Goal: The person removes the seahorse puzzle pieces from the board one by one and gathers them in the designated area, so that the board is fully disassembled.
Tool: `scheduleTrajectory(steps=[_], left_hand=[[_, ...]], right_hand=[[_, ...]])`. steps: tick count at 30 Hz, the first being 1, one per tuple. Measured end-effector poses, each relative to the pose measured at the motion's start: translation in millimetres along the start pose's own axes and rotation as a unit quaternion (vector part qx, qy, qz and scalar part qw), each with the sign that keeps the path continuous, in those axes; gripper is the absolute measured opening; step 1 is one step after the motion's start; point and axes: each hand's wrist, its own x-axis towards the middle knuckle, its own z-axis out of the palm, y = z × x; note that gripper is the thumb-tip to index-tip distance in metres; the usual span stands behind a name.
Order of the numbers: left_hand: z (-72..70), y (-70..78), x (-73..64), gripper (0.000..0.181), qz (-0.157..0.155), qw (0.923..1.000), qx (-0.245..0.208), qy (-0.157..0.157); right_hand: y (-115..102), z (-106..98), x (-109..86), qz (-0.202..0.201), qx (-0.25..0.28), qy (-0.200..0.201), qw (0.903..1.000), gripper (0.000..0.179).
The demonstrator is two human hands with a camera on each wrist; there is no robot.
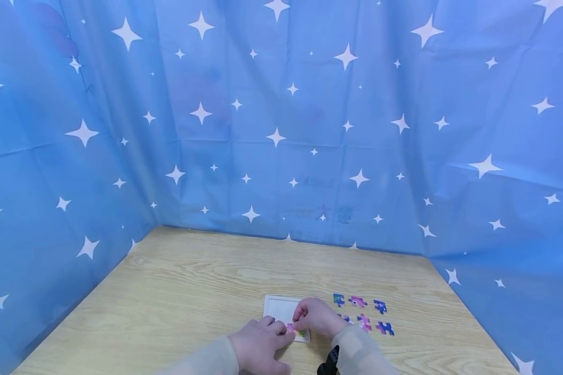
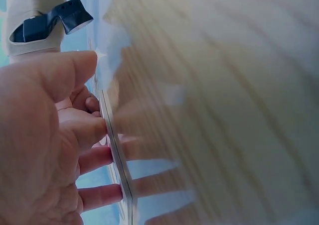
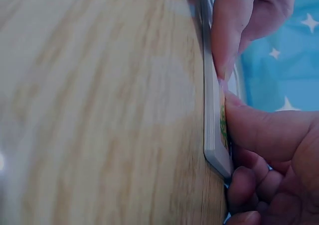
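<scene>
A white puzzle tray (image 1: 277,303) lies near the table's front, with pink and green jigsaw pieces in its near part. My left hand (image 1: 261,345) rests on the tray's left side, its fingers fairly straight and their tips on the pink piece (image 1: 290,327). In the left wrist view, fingertips of the left hand (image 2: 45,135) touch the tray's edge (image 2: 119,165). My right hand (image 1: 320,316) bends over the tray's right side, thumb and fingers together at a puzzle piece (image 3: 224,120). The right hand's thumb (image 3: 259,128) covers part of that piece.
To the right of the tray, several loose jigsaw pieces (image 1: 380,306) lie in two rows; the right hand partly hides one. The wooden table (image 1: 192,271) is bordered by a blue star-patterned curtain (image 1: 281,172). A black device (image 1: 329,360) sits on the right wrist.
</scene>
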Motion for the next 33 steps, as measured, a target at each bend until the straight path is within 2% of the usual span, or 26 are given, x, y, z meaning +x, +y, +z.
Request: scheduleTrajectory(steps=[5,9,15,22,33], left_hand=[[-0.7,-4.4,-6.8,0.07,0.014,0.9999,0.0,-0.007],[-2.2,-8.6,-13.0,0.07,0.021,0.9996,-0.017,-0.011],[-2.4,-17.5,-22.5,0.07,0.025,0.9992,-0.031,-0.004],[-6.0,-21.7,-31.9,0.07,0.0,0.9983,-0.055,-0.021],[-5.2,-22.2,-28.4,0.065,-0.016,0.997,-0.073,-0.018]], right_hand=[[-2.8,0.0,-0.8,0.011,-0.003,0.0,0.9999,0.013],[-3.0,0.3,-0.8,0.014,-0.007,0.001,0.9999,0.013],[-2.8,1.1,1.1,0.021,-0.018,0.001,0.9996,0.012],[-2.3,1.1,1.7,0.021,-0.022,0.0,0.9995,0.012],[-8.4,-3.5,2.3,0.036,-0.022,-0.02,0.9989,0.012]])
